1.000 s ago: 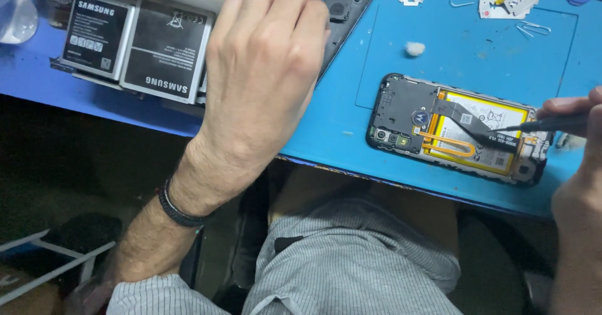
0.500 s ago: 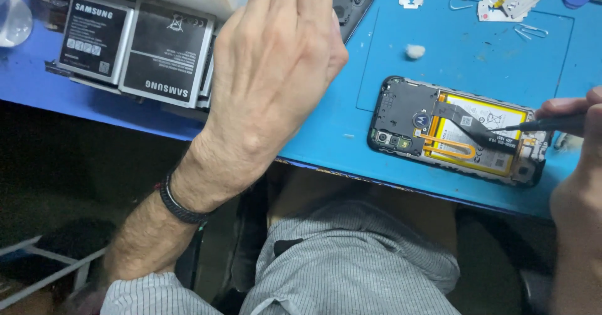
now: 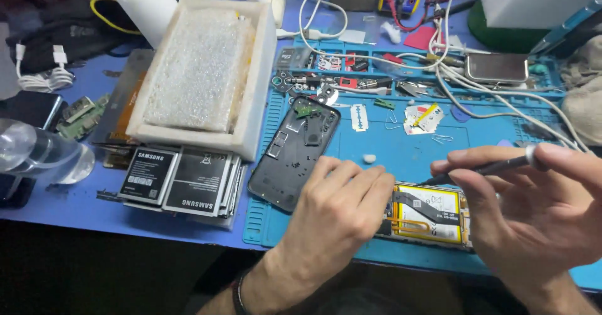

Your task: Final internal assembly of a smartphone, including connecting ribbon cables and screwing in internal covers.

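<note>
Phone [image 3: 433, 218], back off and yellow battery bared, lay on the blue mat [image 3: 389, 146] near its front edge, partly hidden under my hands. My left hand [image 3: 342, 211] rested palm-down over the phone's left end, fingers loosely curled and spread, pinning it rather than gripping anything. My right hand [image 3: 533, 208] pinched a slim dark screwdriver [image 3: 483, 166] between thumb and fingers, closed firmly around the shaft, its tip pointing down toward the phone's upper edge by the battery. I judged the main risk to be a slip: if the tip skated off, it could gouge the flex cable crossing the battery or puncture the cell itself. The phone also sat close to the mat's edge, so an uneven press from the left hand might tip or slide it off. The removed black cover [image 3: 295, 152] lay just left of that hand, and spare batteries [image 3: 179, 180] were stacked farther left.
</note>
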